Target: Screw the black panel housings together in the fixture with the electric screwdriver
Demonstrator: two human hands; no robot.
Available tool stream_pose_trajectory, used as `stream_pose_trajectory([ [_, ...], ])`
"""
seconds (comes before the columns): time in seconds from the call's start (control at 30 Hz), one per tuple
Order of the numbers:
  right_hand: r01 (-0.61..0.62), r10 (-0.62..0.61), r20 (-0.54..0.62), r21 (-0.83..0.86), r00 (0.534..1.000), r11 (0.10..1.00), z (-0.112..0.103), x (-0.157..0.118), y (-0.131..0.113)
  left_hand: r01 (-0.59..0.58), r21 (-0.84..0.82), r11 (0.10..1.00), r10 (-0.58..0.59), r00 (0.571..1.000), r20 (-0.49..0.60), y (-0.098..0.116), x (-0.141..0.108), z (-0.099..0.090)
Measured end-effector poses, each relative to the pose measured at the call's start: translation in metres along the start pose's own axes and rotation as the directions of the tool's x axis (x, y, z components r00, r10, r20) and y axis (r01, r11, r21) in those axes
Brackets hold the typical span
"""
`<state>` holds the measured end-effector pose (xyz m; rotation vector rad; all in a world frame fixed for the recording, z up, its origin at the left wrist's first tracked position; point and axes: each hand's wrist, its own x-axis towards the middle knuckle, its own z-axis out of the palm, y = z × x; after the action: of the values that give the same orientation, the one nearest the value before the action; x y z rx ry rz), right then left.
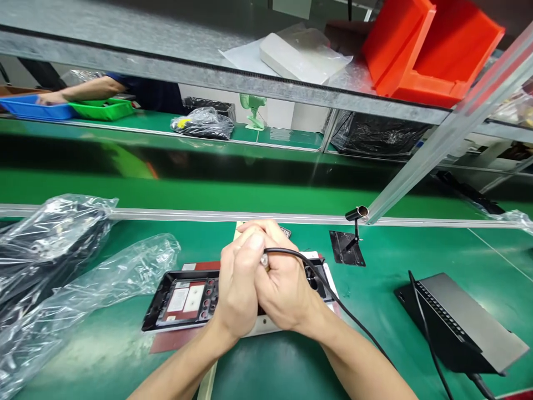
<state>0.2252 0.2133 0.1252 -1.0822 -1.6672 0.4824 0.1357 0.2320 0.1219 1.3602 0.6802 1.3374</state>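
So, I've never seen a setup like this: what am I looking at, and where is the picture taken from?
No machine here: a person works bare-handed. The single picture comes from a camera worn on that person's head, looking forward and down. The left hand and right hand are clasped together around what looks like a corded tool, mostly hidden; its black cable trails toward the picture's lower right. Under them, a black frame lies over the green tabletop. Clear plastic wrap lies to the left, and a flat grey-and-black device to the right. A red bin sits on the shelf above. Farther back, another person's hand is at a blue tray.
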Motion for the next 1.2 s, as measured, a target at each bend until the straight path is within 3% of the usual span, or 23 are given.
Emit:
stream_pose_trajectory([
  [0.1,-0.004,0.004,0.013,0.032,1.000,0.999,-0.0023,0.0009,-0.0001,0.010,-0.055,0.998,-0.007,0.999,0.047,-0.0018,0.0004,-0.0014],
  [0.57,0.038,-0.037,-0.010,0.035,0.999,0.999,-0.0003,0.0027,0.0010,0.004,-0.036,0.999,-0.005,1.000,-0.007,-0.0032,-0.0006,-0.0016],
  [0.97,0.009,-0.008,-0.011,0.078,1.000,0.997,0.0022,0.0009,0.0041,-0.080,0.109,0.991,0.087,0.994,-0.066,-0.0092,-0.0045,-0.0073],
  [1.2,0.013,-0.012,-0.014,0.047,1.000,0.999,0.0018,0.0025,0.0039,-0.008,-0.016,1.000,0.008,1.000,0.012,-0.0068,-0.0010,-0.0047],
])
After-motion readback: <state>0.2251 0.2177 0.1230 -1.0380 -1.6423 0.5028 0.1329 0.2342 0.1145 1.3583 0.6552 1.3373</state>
